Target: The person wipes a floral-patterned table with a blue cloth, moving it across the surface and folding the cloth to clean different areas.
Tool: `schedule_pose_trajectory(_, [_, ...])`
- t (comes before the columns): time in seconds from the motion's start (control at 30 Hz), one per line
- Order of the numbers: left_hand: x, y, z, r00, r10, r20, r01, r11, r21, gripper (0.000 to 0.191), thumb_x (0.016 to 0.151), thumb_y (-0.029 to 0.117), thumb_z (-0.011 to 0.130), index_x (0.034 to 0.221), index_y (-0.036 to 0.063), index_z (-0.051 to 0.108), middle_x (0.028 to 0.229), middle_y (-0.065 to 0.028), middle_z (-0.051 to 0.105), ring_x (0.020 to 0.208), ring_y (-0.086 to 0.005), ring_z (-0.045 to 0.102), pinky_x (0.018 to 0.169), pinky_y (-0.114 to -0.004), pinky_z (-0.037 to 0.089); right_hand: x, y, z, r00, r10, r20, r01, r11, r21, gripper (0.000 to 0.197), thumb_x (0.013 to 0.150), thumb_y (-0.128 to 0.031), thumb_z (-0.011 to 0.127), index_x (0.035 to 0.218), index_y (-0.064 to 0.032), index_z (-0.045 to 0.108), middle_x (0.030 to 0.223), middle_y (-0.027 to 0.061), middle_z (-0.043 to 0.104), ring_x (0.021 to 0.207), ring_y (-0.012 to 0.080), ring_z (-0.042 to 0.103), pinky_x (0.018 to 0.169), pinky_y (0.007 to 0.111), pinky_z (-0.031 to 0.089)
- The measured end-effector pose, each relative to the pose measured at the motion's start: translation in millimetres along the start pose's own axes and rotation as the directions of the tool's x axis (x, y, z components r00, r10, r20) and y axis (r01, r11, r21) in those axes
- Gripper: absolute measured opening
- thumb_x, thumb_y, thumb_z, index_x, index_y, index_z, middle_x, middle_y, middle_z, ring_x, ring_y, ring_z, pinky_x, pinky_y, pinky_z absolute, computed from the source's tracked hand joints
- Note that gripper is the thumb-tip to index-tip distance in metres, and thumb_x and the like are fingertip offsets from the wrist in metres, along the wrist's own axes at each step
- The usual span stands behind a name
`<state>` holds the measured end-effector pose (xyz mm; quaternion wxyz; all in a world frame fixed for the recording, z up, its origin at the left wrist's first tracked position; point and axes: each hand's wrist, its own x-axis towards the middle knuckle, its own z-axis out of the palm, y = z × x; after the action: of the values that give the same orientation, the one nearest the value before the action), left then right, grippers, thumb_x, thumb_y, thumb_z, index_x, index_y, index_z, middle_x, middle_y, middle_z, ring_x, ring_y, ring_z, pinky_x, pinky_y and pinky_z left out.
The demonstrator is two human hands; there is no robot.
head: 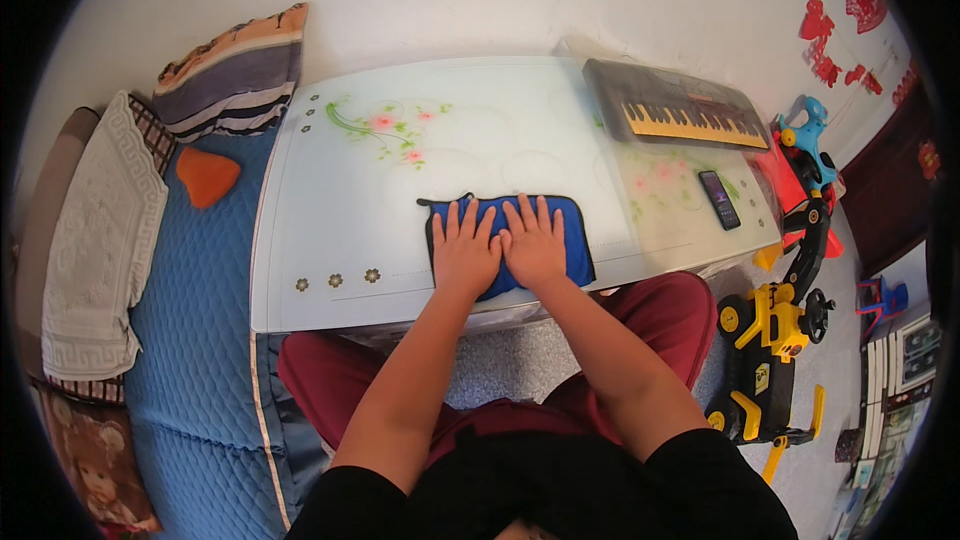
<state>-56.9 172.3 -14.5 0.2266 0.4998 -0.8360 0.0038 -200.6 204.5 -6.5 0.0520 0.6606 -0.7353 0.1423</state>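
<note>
A blue fabric pouch with black edging lies flat near the front edge of a pale, flower-patterned tabletop. My left hand rests palm down on its left part, fingers spread and pointing away from me. On its right part lies my right hand, also palm down with the fingers apart. The two thumbs are close together at the middle of the pouch. A black loop or tab sticks out at the pouch's upper left corner. My palms hide much of its surface.
An electronic keyboard under a clear cover stands at the table's back right, with a smartphone in front of it. Left is a sofa with a blue quilted cover, an orange object and cushions. A yellow-black ride-on toy stands right.
</note>
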Motion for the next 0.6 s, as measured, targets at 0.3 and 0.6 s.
schedule_pose_trajectory(0.3, [-36.0, -61.2, -39.0, 0.996, -0.093, 0.008, 0.093, 0.994, 0.065, 0.053, 0.103, 0.041, 0.055, 0.152, 0.0228, 0.056, 0.163, -0.0094, 0.046, 0.154, -0.0345, 0.034, 0.126, -0.058, 0.019, -2.8, -66.3, 17.1, 0.987, -0.153, -0.044, 0.156, 0.982, 0.105, 0.055, 0.104, -0.039, 0.050, 0.155, -0.0174, 0.051, 0.167, 0.0118, 0.039, 0.157, 0.0372, 0.027, 0.127, 0.061, 0.013])
schedule_pose_trajectory(0.6, [-8.2, -89.2, -36.5, 0.980, -0.196, -0.012, 0.195, 0.966, 0.171, 0.053, 0.104, 0.039, 0.050, 0.153, 0.0206, 0.054, 0.163, -0.0101, 0.045, 0.153, -0.0376, 0.034, 0.125, -0.061, 0.020, 49.3, -89.2, 32.1, 0.949, -0.249, -0.196, 0.283, 0.944, 0.171, 0.048, 0.100, -0.035, 0.057, 0.145, -0.0168, 0.062, 0.159, 0.0104, 0.050, 0.150, 0.0368, 0.039, 0.124, 0.061, 0.022])
